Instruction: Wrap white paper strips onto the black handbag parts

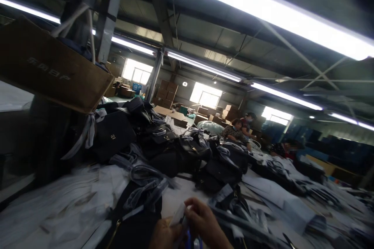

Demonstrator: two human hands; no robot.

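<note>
Low in the head view, my left hand [166, 233] and my right hand [201, 218] are close together, fingers closed around a small white item [178, 214] between them. What exactly it is cannot be made out. Something blue shows just beneath the fingers. Left of my hands lies a black bag [136, 228] with a gold zipper. Clear plastic-wrapped straps [149, 181] rest above that bag.
Black bags [172, 159] are heaped across the table beyond my hands. White sheets [67, 202] spread at the left, more wrapping [280, 194] at the right. A brown bag [52, 66] hangs at upper left. Several people [235, 132] are at the far right side.
</note>
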